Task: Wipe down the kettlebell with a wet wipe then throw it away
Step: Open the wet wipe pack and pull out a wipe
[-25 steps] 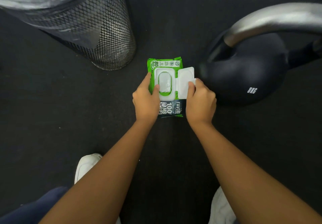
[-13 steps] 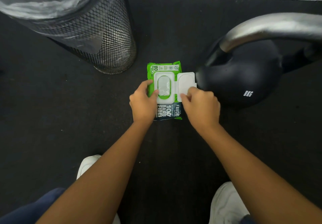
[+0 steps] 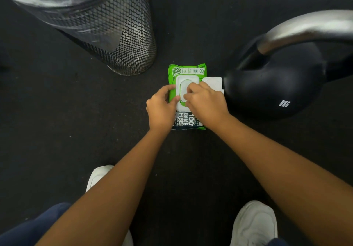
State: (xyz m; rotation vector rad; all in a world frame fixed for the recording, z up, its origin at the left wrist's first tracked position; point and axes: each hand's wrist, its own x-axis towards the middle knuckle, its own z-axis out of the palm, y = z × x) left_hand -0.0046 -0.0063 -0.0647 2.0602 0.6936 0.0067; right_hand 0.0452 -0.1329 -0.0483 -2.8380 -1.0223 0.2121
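progress: early. No wipe is out yet, so wiping and binning are both still ahead, judging from the layout.
done: flip lid (image 3: pixel 212 82) of the wipes pack (image 3: pixel 188 69) is swung open to the right, its edge just beside or touching the kettlebell; can't tell which.
step in hand: looks like pulling the first wipe from the dispenser opening.
left hand (image 3: pixel 161 108): curled on the left edge of the pack, thumb on the white dispenser frame, pinning the pack to the floor.
right hand (image 3: pixel 206 102): fingertips bunched in a pinch over the opening. Can't tell whether a wipe is between them; the hand hides the slot.
kettlebell (image 3: pixel 267 89): black, on the floor just right of the pack, steel handle (image 3: pixel 305 31) arching up toward the camera. Untouched.
pack contents: not visible. Label reads 80 sheets; the pack looks plump, so probably well stocked.
bin (image 3: pixel 107 35): metal mesh, clear liner, standing up-left of the pack, near but apart. Only the top of the liner shows, no rubbish seen in it; bottom not visible.
floor (image 3: pixel 57 131): dark rubber mat; white shoes at the bottom edge.
left to do: extract wipe, wipe bell and handle, drop wipe in bin.
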